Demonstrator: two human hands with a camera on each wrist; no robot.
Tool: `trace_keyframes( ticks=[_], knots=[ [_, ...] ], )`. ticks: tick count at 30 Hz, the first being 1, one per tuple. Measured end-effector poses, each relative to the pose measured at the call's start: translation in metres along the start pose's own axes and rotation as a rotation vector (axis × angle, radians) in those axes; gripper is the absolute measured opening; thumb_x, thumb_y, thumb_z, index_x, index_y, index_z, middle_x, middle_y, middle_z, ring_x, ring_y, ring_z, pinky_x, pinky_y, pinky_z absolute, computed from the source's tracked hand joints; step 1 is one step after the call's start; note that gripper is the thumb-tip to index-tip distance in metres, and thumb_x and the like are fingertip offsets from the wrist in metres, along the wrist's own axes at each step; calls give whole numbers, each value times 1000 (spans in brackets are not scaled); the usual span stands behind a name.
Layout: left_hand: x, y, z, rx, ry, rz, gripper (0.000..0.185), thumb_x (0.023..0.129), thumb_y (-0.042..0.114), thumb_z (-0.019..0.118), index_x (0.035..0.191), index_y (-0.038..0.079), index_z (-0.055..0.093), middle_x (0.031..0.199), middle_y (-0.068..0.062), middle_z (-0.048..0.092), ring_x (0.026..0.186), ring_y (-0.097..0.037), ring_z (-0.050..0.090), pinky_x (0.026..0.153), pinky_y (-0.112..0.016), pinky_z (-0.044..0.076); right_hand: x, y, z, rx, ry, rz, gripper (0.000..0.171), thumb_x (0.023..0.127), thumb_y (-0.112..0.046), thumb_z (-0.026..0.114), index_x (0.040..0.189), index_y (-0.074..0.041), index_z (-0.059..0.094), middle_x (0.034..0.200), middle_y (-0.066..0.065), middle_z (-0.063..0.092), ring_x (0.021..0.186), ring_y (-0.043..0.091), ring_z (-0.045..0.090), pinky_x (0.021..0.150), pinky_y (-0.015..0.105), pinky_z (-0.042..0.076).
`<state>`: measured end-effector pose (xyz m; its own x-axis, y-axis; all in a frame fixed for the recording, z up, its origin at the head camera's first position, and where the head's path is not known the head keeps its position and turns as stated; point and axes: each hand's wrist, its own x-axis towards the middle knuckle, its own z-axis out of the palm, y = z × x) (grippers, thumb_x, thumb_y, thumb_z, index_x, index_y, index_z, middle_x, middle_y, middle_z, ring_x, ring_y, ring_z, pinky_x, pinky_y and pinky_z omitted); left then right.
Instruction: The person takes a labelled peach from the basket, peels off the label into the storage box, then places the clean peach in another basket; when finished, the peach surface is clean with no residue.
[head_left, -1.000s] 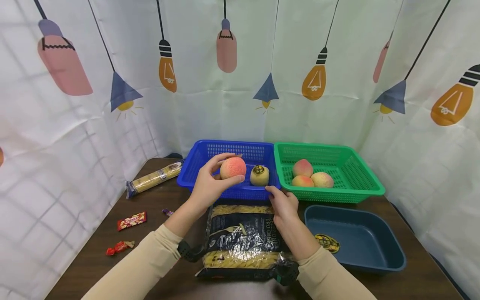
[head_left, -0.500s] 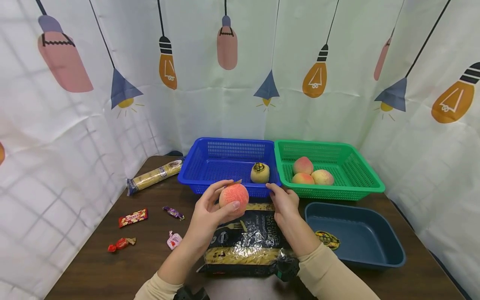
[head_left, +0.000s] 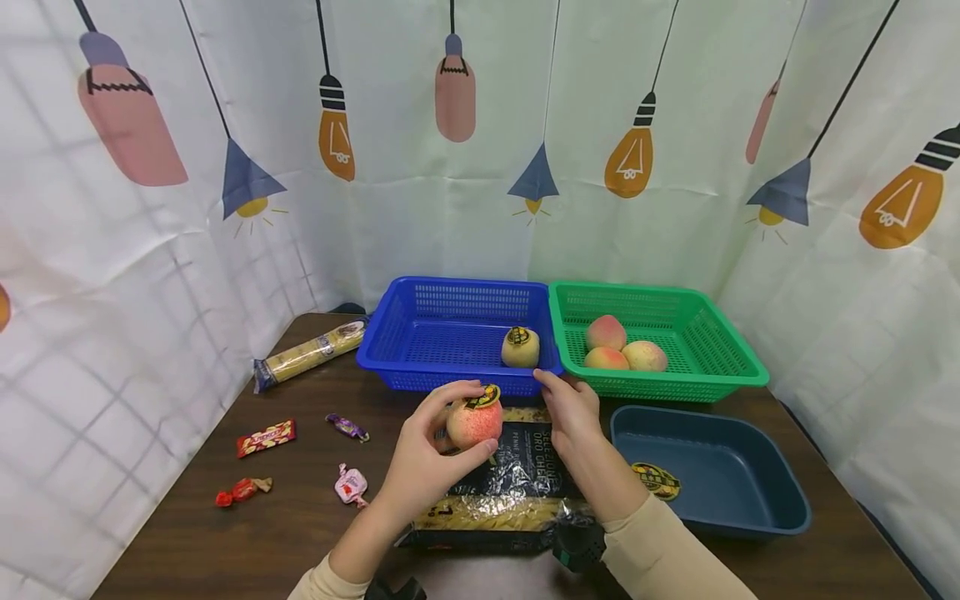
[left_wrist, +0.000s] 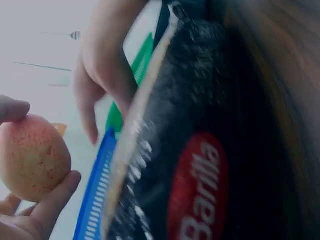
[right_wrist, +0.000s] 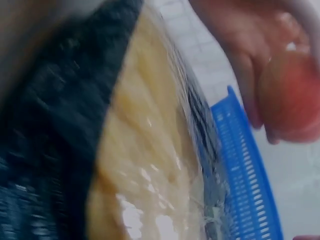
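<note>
Stickered peach point(head_left: 472, 427) in left fingers point(left_wrist: 56, 194) above "Barilla" bag point(left_wrist: 175, 125)

Left of left hand point(head_left: 420, 454): red-wrapped bar point(head_left: 266, 438), purple-wrapped candy point(head_left: 347, 427), spaghetti packet point(head_left: 311, 355). Right of right hand point(head_left: 573, 414): dark-blue tub point(head_left: 723, 471). Beyond both: lamp-print curtain point(head_left: 450, 221).

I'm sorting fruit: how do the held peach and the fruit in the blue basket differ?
The held peach is mottled reddish-pink; the basket fruit is pale yellow. The left hand grips the held peach; the basket fruit sits in the blue basket. Both are roundish with a black-and-yellow sticker.
</note>
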<state>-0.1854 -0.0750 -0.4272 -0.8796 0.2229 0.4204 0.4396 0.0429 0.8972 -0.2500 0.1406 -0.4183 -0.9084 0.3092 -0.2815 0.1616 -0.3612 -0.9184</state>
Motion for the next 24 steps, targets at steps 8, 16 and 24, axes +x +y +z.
trace_keyframes(
  ticks=[8, 16, 24],
  knots=[
    [-3, -6, 2, 145, 47, 100, 65, 88, 11, 96, 144, 31, 71, 162, -1, 57, 142, -27, 62, 89, -32, 69, -42, -11, -21, -40, -95, -69, 53, 113, -11, 60, 161, 4, 45, 167, 25, 47, 156, 36, 52, 127, 36, 48],
    [-6, -2, 4, 210, 12, 172, 91, 82, 5, 98, 159, 30, 56, 163, 1, 56, 136, -21, 65, 87, -32, 68, -72, -18, -35, -405, -306, -470, 29, 108, -18, 74, 137, -15, 71, 139, 12, 70, 123, 22, 70, 103, 32, 62],
    [-7, -6, 2, 307, -40, 259, 99, 78, -2, 97, 163, 23, 51, 163, -2, 56, 136, -21, 63, 95, -32, 65, -86, -15, -32, -734, -502, -767, 49, 103, -32, 81, 149, -31, 64, 149, -4, 64, 135, 17, 62, 107, 44, 61]
  ],
)
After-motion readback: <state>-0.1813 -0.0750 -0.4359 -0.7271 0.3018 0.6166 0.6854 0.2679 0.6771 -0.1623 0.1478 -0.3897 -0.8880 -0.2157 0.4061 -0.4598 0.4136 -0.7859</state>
